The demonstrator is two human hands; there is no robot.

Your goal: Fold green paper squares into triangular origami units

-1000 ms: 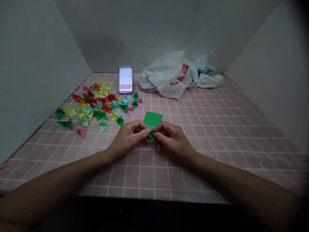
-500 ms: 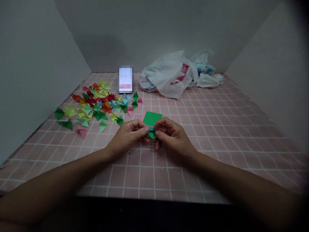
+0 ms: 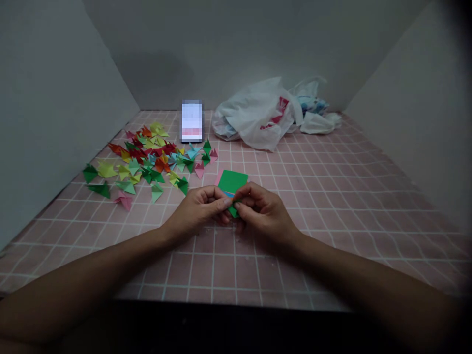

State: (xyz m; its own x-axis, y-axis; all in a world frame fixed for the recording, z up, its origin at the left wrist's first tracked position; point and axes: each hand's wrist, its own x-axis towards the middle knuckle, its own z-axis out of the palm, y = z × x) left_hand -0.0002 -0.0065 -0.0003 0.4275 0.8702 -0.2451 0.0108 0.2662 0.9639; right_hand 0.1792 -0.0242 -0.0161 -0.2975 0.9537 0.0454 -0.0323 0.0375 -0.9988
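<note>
Between the fingertips of both hands is a small folded piece of green origami paper [image 3: 233,211], mostly covered by the fingers. My left hand [image 3: 203,205] pinches it from the left, thumb on top. From the right, my right hand [image 3: 261,206] pinches it with thumb and index finger. Just beyond the hands lies a stack of square origami paper [image 3: 233,181], green on top, with pink and blue edges showing below. Many folded paper cranes [image 3: 162,163] in red, orange, yellow, green, blue and pink are spread to the left of the stack.
A phone [image 3: 191,121] with a lit, blurred screen stands upright at the back. To its right lie a white plastic bag [image 3: 258,115] with red print and a smaller bag [image 3: 313,105] with blue patches. A pink checked cloth [image 3: 332,196] covers the table, with walls on three sides.
Both hands have come slightly nearer to me with the green paper. The paper is turned a little between the fingers, and more of the stack's blue edge shows.
</note>
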